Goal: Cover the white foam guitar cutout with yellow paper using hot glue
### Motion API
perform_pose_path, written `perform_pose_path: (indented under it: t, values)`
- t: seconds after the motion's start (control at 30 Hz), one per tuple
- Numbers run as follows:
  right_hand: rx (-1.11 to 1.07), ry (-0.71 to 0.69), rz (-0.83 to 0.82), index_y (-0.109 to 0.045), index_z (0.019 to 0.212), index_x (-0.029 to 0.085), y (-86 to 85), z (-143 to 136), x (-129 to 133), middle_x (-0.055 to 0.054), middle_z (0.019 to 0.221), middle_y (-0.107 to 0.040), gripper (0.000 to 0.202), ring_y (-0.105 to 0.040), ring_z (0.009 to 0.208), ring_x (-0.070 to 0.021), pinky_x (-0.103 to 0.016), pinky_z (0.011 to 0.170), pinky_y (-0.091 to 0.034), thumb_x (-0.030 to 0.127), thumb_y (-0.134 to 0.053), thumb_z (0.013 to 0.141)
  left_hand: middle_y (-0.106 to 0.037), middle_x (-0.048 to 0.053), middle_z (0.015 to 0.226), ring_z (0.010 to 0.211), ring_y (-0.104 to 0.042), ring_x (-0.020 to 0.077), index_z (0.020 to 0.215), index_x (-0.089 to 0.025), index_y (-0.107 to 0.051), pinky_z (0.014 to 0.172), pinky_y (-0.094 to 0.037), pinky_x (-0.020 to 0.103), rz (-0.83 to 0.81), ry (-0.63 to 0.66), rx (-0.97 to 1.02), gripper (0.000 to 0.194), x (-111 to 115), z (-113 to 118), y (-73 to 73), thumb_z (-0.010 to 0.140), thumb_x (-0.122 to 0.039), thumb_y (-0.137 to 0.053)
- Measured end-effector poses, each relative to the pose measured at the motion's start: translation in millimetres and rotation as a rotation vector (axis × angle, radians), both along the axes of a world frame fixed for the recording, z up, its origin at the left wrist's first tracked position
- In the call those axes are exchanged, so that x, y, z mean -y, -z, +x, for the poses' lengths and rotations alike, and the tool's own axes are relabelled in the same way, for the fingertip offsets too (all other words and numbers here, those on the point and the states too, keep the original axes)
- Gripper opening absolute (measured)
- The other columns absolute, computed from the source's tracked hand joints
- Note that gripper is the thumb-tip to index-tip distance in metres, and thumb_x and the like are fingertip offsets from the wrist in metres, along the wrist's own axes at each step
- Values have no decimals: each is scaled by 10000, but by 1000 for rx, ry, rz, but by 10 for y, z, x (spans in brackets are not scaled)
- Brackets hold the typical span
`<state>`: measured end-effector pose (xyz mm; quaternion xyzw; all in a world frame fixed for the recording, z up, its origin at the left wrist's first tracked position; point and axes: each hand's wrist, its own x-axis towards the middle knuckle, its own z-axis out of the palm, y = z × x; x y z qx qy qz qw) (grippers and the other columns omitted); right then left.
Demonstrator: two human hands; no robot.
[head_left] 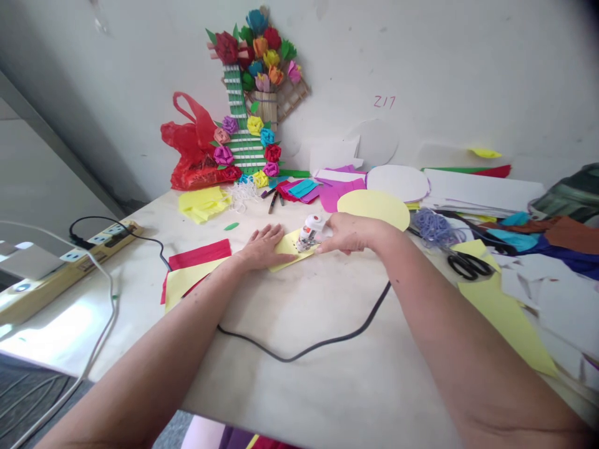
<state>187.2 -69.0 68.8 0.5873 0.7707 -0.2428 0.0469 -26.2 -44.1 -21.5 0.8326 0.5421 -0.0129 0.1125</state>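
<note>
My left hand (264, 245) lies flat with its fingers stretched over a long yellow paper strip (278, 265). The strip runs from the left of the table, under my left wrist, to my right hand (349, 232). Between the fingers of that hand is a small white bottle (311, 233) with a rounded white top and a printed label. It is over the right end of the strip, where small dark specks show. Whether its base rests on the paper I cannot tell. A red paper piece (201, 254) lies partly beneath the strip's left part.
A black cord (290, 360) curves across the table's front. At left is a power strip (70, 268); scissors (468, 265), purple string (435, 227) and paper scraps lie right. Behind stand a flower-decorated guitar shape (248, 149) and a red bag (199, 146); a yellow oval (374, 207) lies nearer.
</note>
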Motion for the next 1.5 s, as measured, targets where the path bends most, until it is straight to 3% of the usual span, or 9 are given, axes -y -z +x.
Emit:
perform_pose_path:
  t: [0.3,0.43,0.53,0.7,0.9,1.17,1.33,1.43,1.5]
  values:
    - [-245,22,73,-544,687,153,-216,263,67,12,461,-504,337,-427,393,-76,-200,397,-326,483,-614,679,-143,77,1483,1356,-66,264,1400,-162,-246,1077,-42,419,38,-6,57,903,-23,-7,55,695,-712,-373]
    - [-322,95,139,-523,624,153,-246,310,92,10,450,-488,359,-424,398,-77,-204,392,-327,491,-637,662,-382,116,1379,1282,-293,298,1307,-181,-391,1047,-191,409,160,-80,147,837,24,37,14,626,-643,-542]
    - [-437,136,206,-527,627,148,-264,290,132,19,433,-458,339,-413,395,-70,-202,394,-328,459,-656,664,-580,121,1130,1069,-514,303,1181,-188,-486,904,-372,373,200,-154,201,722,76,73,-80,584,-566,-633]
    - [-683,178,331,-538,666,140,-274,254,191,36,426,-441,336,-389,375,-57,-193,369,-303,437,-693,644,-638,46,922,837,-599,235,1029,-214,-557,671,-450,273,120,-239,456,538,94,71,-158,548,-398,-713]
    - [-884,102,377,-497,550,142,-210,320,197,26,421,-458,403,-359,339,-40,-198,350,-286,491,-677,640,-637,5,645,637,-597,208,696,-197,-640,480,-384,235,-121,-297,607,316,134,40,-234,487,-414,-736]
    - [-1112,195,463,-509,578,145,-97,513,311,27,436,-488,393,-358,315,-48,-211,336,-274,502,-664,633,-630,4,575,517,-590,180,670,-193,-631,437,-391,231,-271,-336,836,325,198,-40,-454,432,-359,-777]
    - [-1180,202,500,-519,624,158,69,623,404,31,449,-480,347,-386,336,-69,-219,341,-276,487,-616,677,-653,21,616,516,-600,173,649,-165,-602,481,-452,257,-84,-352,1158,349,117,-141,-603,407,-318,-802]
    - [-1070,221,567,-496,599,175,179,660,445,27,462,-483,326,-391,355,-74,-225,365,-314,470,-597,690,-664,22,646,565,-622,177,666,-157,-588,531,-477,262,150,-376,1428,395,60,-133,-606,397,-344,-809]
    - [-982,272,596,-494,593,182,255,655,444,20,458,-480,325,-398,368,-89,-238,376,-338,480,-582,688,-680,28,695,614,-640,188,727,-157,-596,579,-496,277,204,-346,1573,431,50,-71,-562,414,-361,-811]
